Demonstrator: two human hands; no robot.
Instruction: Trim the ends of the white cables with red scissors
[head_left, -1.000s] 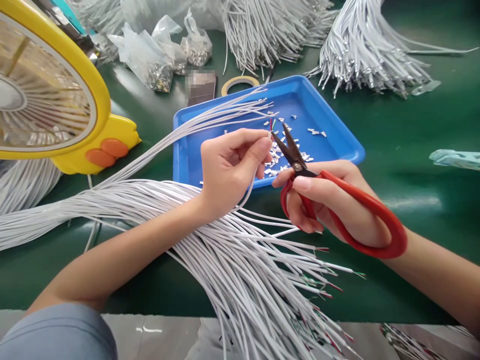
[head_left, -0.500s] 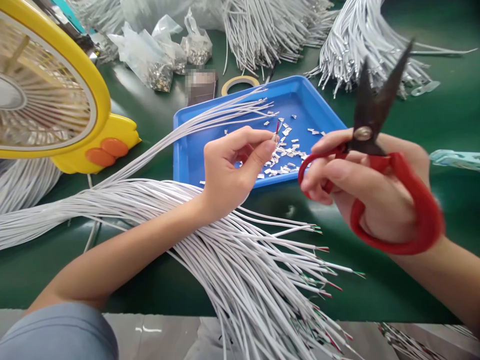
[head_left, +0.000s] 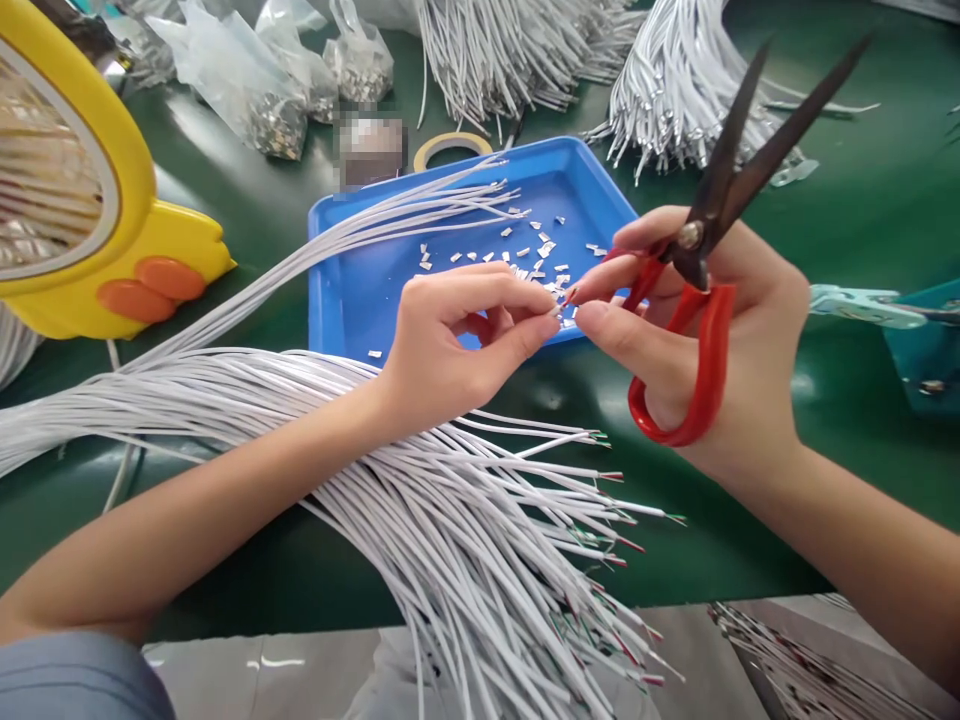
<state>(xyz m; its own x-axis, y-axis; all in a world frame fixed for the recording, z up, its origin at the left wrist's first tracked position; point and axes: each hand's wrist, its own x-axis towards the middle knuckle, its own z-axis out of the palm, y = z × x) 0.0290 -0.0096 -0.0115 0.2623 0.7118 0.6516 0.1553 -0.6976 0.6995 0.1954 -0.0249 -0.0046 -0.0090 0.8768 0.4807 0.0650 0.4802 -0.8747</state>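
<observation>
My left hand (head_left: 454, 340) pinches the end of one thin white cable between thumb and forefinger, just in front of a blue tray (head_left: 352, 290). My right hand (head_left: 705, 330) grips red-handled scissors (head_left: 705, 260), their dark blades parted and pointing up and to the right. Its thumb and forefinger tips meet the cable end at my left fingertips. A big fan of white cables (head_left: 465, 530) with stripped coloured tips lies under my left forearm. Several small white offcuts (head_left: 525, 250) lie in the tray.
A yellow desk fan (head_left: 82, 230) stands at the left. Plastic bags of small metal parts (head_left: 262, 90), a tape roll (head_left: 450, 148) and more cable bundles (head_left: 675, 90) lie at the back on the green table. A pale teal object (head_left: 862, 305) sits at the right.
My right hand swung the scissors up from the cable end, blades now pointing up, then moved left until its fingertips met my left hand's. The view shifted slightly.
</observation>
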